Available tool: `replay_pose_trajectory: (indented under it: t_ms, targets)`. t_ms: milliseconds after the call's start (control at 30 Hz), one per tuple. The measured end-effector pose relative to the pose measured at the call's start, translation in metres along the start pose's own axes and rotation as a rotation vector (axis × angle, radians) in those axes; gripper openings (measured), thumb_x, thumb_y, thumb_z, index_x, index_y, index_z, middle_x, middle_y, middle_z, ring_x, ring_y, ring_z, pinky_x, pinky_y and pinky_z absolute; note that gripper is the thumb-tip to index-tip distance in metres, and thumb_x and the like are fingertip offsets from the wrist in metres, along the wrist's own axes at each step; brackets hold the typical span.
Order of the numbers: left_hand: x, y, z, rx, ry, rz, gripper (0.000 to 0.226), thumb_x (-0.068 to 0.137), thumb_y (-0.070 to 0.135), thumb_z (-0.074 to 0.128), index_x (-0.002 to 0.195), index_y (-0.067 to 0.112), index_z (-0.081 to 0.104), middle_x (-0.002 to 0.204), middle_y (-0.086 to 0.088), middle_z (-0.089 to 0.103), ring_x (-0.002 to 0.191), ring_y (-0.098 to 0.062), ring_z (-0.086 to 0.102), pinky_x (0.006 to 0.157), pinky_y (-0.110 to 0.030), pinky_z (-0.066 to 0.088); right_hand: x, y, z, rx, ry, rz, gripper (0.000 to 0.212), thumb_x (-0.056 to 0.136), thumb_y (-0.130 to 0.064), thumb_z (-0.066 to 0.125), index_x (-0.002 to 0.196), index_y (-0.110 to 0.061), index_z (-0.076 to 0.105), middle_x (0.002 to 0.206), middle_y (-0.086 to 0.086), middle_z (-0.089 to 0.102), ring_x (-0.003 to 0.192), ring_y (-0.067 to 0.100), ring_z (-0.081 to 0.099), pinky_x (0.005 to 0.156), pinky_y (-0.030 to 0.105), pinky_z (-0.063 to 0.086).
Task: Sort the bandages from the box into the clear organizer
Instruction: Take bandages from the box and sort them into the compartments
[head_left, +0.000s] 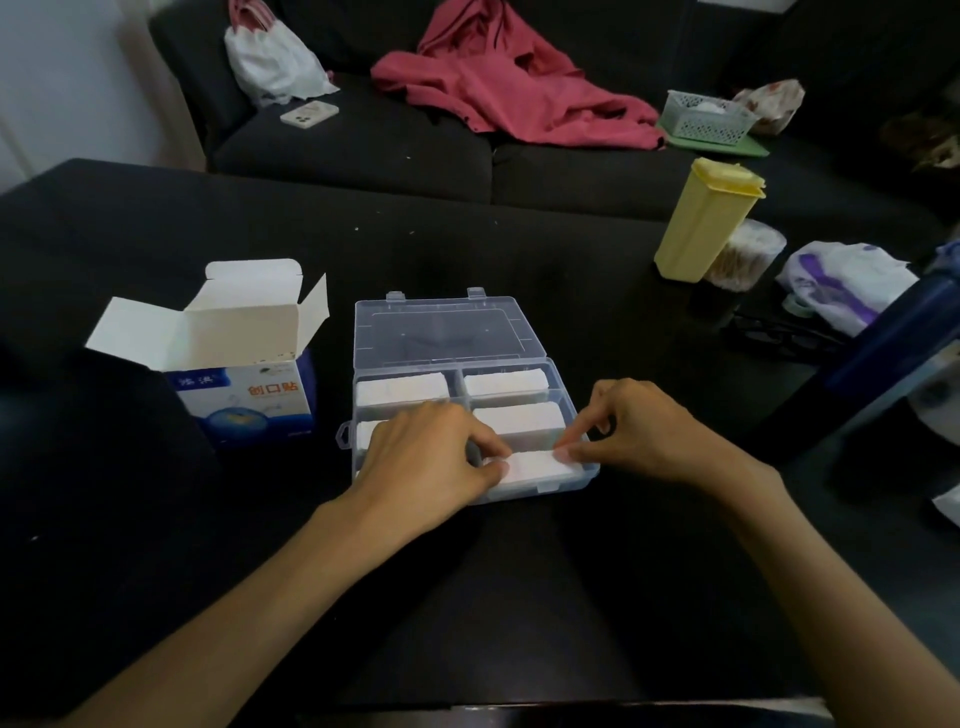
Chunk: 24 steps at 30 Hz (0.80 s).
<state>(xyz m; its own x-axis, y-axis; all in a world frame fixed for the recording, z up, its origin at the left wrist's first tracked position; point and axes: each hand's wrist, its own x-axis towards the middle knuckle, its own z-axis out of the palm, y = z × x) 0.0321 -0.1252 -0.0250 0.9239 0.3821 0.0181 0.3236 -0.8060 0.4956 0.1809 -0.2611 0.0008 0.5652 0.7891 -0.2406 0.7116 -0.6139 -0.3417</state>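
While over organizer (582, 480), both hands pinch bandage stack (535, 466) ends.

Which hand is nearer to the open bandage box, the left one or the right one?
The left. The left hand is over the clear organizer, close beside the bandage box. The right hand is at the organizer's far side, away from the box.

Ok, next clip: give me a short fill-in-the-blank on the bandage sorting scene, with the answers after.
1. Both hands, left and right, pinch a white stack of bandages at the ____ right compartment of the clear organizer.
2. The organizer's lid is ____.
3. The bandage box stands to the organizer's ____.
4. The tall container at the table's right is ____.

Answers: nearest; open; left; yellow
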Motion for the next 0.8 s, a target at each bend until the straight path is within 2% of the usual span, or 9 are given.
replay_pose_trajectory:
  t_ms: [167, 367, 467, 533, 567, 667, 800]
  targets:
    - [0.001, 0.001, 0.0, -0.016, 0.013, -0.003, 0.022, 0.085, 0.042, 0.064, 0.105, 0.039, 0.07, 0.097, 0.015, 0.07, 0.084, -0.003, 0.061, 0.075, -0.022, 0.053, -0.002, -0.001, -0.008, 0.03, 0.001, -0.001, 0.022, 0.083, -0.035, 0.065, 0.101, -0.025, 0.071, 0.088, -0.003, 0.052, 0.083, 0.011, 0.049, 0.072, 0.024, 0.044]
    - [0.0, 0.002, -0.001, -0.016, 0.025, 0.001, 0.021, 0.085, 0.042, 0.063, 0.105, 0.038, 0.07, 0.098, 0.016, 0.069, 0.084, -0.002, 0.06, 0.073, -0.019, 0.049, -0.009, -0.004, -0.01, -0.08, 0.043, 0.086, 0.024, 0.085, -0.04, 0.062, 0.096, -0.021, 0.071, 0.073, -0.013, 0.048, 0.068, 0.005, 0.048, 0.056, 0.014, 0.033]
    - [0.001, 0.002, -0.001, -0.018, 0.023, 0.002, 0.021, 0.085, 0.042, 0.064, 0.105, 0.038, 0.07, 0.1, 0.016, 0.069, 0.084, -0.002, 0.061, 0.073, -0.018, 0.049, -0.008, -0.008, -0.008, -0.148, 0.064, 0.111, 0.024, 0.085, -0.041, 0.063, 0.094, -0.02, 0.071, 0.081, -0.013, 0.059, 0.077, 0.005, 0.055, 0.07, 0.02, 0.047]
    - [0.001, 0.003, -0.001, -0.015, 0.017, -0.004, 0.021, 0.085, 0.042, 0.064, 0.105, 0.038, 0.07, 0.1, 0.015, 0.07, 0.084, -0.003, 0.062, 0.074, -0.019, 0.05, -0.007, -0.01, -0.004, -0.153, 0.033, 0.129, 0.023, 0.084, -0.04, 0.064, 0.092, -0.02, 0.071, 0.089, -0.009, 0.067, 0.084, 0.006, 0.06, 0.08, 0.025, 0.05]
    - [0.001, 0.003, -0.001, -0.017, 0.02, -0.004, 0.021, 0.085, 0.041, 0.065, 0.104, 0.037, 0.071, 0.1, 0.015, 0.07, 0.084, -0.003, 0.062, 0.075, -0.021, 0.052, -0.007, -0.011, -0.003, -0.148, 0.023, 0.136, 0.022, 0.083, -0.039, 0.065, 0.091, -0.02, 0.071, 0.09, -0.008, 0.067, 0.082, 0.005, 0.06, 0.08, 0.025, 0.051]
    - [0.001, 0.002, -0.001, -0.034, 0.021, 0.004, 0.021, 0.085, 0.04, 0.065, 0.105, 0.037, 0.07, 0.099, 0.015, 0.07, 0.083, -0.002, 0.061, 0.075, -0.021, 0.053, -0.009, -0.011, -0.008, -0.115, 0.05, 0.134, 0.017, 0.08, -0.039, 0.069, 0.086, -0.023, 0.071, 0.084, -0.01, 0.063, 0.076, 0.004, 0.057, 0.073, 0.024, 0.051]
    - [0.002, 0.002, -0.006, -0.112, 0.108, -0.011, 0.018, 0.082, 0.042, 0.067, 0.1, 0.039, 0.071, 0.095, 0.019, 0.069, 0.077, 0.001, 0.056, 0.07, -0.017, 0.049, -0.011, -0.01, -0.019, 0.041, 0.175, 0.048, 0.013, 0.081, -0.037, 0.068, 0.084, -0.025, 0.066, 0.069, -0.009, 0.055, 0.062, 0.006, 0.05, 0.056, 0.018, 0.037]
